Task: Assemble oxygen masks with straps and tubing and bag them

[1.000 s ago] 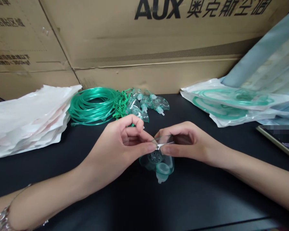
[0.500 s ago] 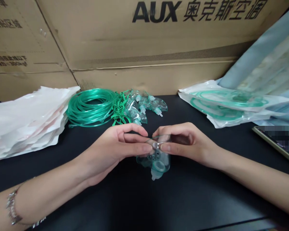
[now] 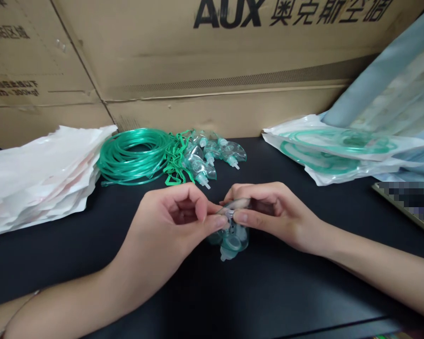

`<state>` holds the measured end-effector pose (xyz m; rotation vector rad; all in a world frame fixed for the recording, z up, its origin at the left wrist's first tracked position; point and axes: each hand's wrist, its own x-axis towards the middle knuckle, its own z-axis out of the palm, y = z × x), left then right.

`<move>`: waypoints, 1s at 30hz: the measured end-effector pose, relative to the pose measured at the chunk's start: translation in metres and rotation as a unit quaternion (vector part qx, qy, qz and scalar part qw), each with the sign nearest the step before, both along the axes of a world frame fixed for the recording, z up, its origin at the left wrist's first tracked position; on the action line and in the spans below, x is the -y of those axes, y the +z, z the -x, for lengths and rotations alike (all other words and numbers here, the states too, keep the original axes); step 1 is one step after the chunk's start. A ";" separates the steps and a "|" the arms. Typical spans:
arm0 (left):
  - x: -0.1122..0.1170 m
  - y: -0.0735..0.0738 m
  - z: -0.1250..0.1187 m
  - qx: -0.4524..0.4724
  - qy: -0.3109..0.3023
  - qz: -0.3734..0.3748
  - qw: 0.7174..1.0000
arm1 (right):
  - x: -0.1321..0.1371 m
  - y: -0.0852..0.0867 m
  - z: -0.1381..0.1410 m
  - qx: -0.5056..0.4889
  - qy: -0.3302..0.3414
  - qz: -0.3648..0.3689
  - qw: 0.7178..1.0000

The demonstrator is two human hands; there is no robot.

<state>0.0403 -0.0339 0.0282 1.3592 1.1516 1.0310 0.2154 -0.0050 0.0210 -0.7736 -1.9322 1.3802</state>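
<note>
A clear, green-tinted oxygen mask (image 3: 235, 239) is held over the black table, its connector spout pointing down toward me. My left hand (image 3: 178, 219) pinches the mask's upper part between thumb and forefinger, with the other fingers curled in. From the opposite side, my right hand (image 3: 273, 212) grips the same edge, thumb in front and fingers behind. Both thumb tips nearly meet at a small shiny metal-like strip on the mask. The fingers hide part of the rim.
Behind my hands lie several similar masks (image 3: 199, 162), green elastic straps (image 3: 178, 157) and a coil of green tubing (image 3: 109, 162). White pouches (image 3: 45, 174) are stacked left; packaged tubing (image 3: 325, 146) and a phone (image 3: 410, 212) lie right. A cardboard box (image 3: 198, 56) stands behind the table (image 3: 275, 292).
My left wrist has turned and risen, and its fingers have curled inward while the pinch stays on the mask. My right hand has barely moved.
</note>
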 end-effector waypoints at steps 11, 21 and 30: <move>0.003 0.001 0.001 -0.017 -0.029 -0.024 0.999 | 0.004 0.000 0.000 0.068 -0.063 -0.120 0.988; 0.002 0.006 -0.003 -0.041 -0.006 -0.053 0.998 | 0.007 0.000 0.002 0.048 -0.073 -0.128 0.988; 0.006 0.007 -0.005 -0.088 -0.013 -0.071 0.994 | 0.013 0.004 0.006 0.069 -0.093 -0.143 0.983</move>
